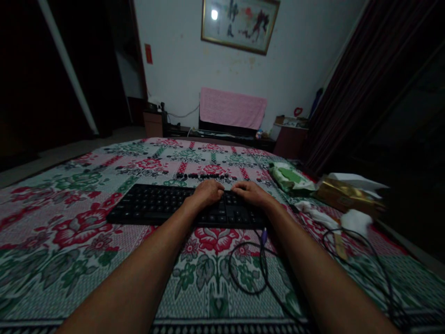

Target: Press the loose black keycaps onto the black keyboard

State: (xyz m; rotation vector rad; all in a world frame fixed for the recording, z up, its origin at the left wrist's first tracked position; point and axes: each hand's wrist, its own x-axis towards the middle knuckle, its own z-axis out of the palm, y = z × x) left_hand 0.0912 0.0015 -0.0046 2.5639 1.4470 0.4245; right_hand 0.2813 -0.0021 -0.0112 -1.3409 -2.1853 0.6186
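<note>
A black keyboard [153,204] lies on a bed covered by a floral red, green and white cloth [69,218]. My left hand [207,192] rests curled on the keyboard's far edge near its right half, fingers bent down over the keys. My right hand [251,192] lies just beside it, also curled over the far edge. A row of small dark keycaps [203,176] lies on the cloth just beyond both hands. Whether the fingers pinch anything is hidden.
A black cable [257,264] loops on the cloth near my right forearm. A green and white packet [290,178], a gold box [344,195] and white tissue [354,221] lie at the right. A pink-covered screen [232,109] stands by the far wall.
</note>
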